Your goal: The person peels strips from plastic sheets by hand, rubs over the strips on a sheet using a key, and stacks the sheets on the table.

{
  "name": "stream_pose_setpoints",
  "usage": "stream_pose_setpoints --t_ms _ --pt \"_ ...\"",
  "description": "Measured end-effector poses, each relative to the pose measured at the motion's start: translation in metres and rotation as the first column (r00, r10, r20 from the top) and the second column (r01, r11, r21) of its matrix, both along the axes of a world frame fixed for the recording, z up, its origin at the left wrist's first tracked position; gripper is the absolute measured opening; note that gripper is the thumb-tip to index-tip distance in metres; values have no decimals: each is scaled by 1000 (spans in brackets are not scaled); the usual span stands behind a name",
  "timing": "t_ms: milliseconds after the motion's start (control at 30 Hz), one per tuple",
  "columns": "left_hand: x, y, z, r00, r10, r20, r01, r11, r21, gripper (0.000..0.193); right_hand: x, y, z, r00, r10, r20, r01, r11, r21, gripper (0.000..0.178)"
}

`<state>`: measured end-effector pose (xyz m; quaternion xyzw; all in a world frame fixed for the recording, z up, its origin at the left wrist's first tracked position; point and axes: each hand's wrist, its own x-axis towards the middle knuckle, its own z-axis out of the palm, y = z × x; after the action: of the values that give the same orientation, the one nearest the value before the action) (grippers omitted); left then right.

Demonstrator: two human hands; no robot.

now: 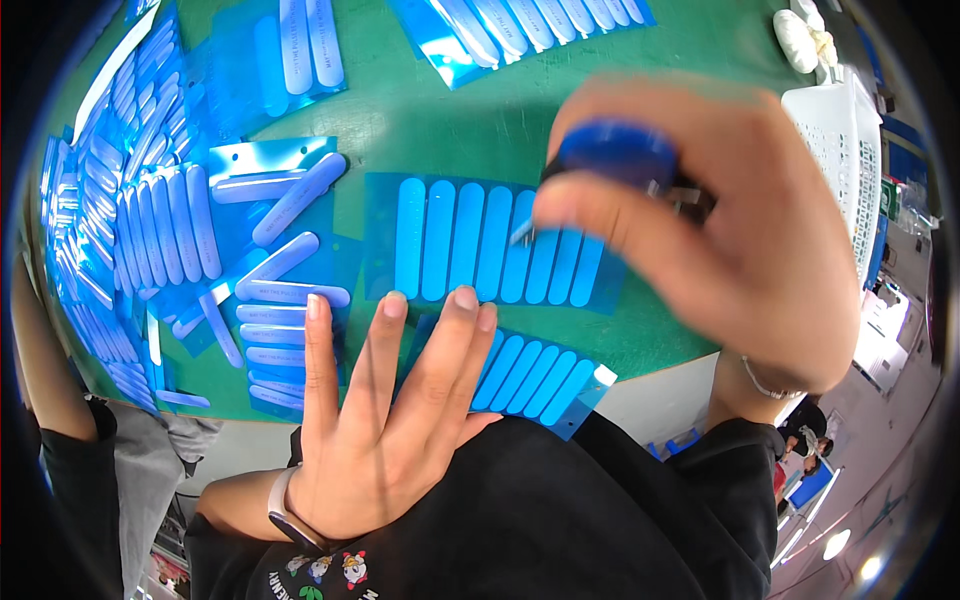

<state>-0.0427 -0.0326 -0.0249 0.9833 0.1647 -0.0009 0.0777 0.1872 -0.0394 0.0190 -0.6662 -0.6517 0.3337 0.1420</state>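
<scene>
A translucent blue film sheet [384,240] with a row of bright blue, round-ended strips lies flat on the green table. My left hand [385,440] is spread open, some of its fingertips resting at the sheet's lower edge. Above the sheet's right part, my right hand [700,220] is closed round a blue-handled tool [618,150] with a thin metal tip. That tip points down at the middle strips; motion blur hides the tool's exact kind and whether it touches. Partly under my left hand, a second sheet of blue strips [535,380] reaches the table's near edge.
Many purple-blue strips [165,225] on film heap up at the left, some loose. More strip sheets [520,25] lie at the far side of the green table [430,120]. A white perforated basket [835,130] stands at the right. Another person's arm [50,350] is at the far left.
</scene>
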Motion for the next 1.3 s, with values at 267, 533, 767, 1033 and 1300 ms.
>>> stream_pose_setpoints --t_ms 267,533,767,1033,1300 --pt "0 -1 -1 1000 -5 -28 5 1000 -3 62 -4 4 9 998 22 64 -22 1000 4 15" --pt "-1 1 1 999 -34 -23 35 999 20 66 13 -10 0 998 14 -63 -15 1000 -10 15" --pt "0 -9 -10 1000 2 24 -2 1000 8 69 2 -16 -8 968 -205 -141 219 971 91 16" --pt "5 -18 -25 991 54 122 -61 996 60 65 -10 -12 9 983 -171 61 175 981 -80 21" --pt "10 -24 -22 993 106 57 -113 985 134 46 15 -21 -7 991 -117 -58 121 989 79 17"
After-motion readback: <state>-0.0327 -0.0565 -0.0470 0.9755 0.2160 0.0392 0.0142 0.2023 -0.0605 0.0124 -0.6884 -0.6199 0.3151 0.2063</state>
